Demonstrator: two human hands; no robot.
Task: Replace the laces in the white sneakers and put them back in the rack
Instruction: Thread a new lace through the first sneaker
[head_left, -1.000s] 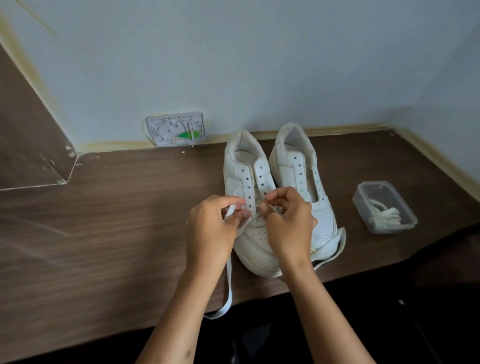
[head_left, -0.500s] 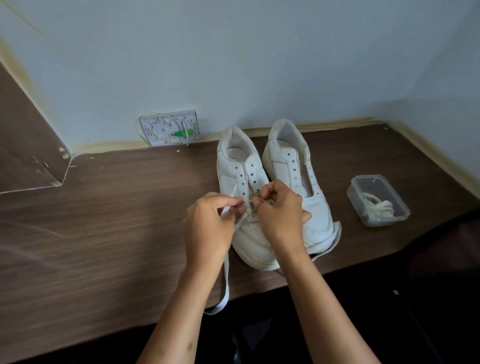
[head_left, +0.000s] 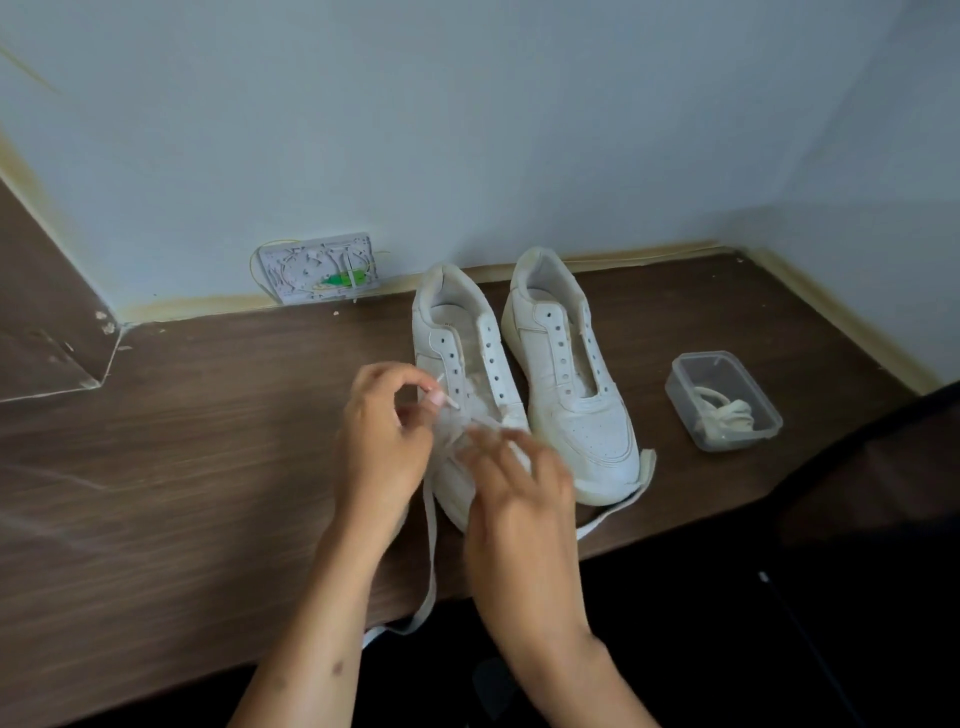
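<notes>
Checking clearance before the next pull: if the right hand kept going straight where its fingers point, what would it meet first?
Probably the left sneaker: the right hand, blurred, points up-left over its toe toward the lace crossing. Depth is unclear.

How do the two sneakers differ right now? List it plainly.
The left sneaker has a lace started at its lowest eyelets; the right sneaker has every visible eyelet bare. The left hand pinches the lace tip over the left sneaker and the right hand covers its toe; the right sneaker is untouched, its toe in plain view. Both are white, side by side on the wooden surface, heels toward the wall.
</notes>
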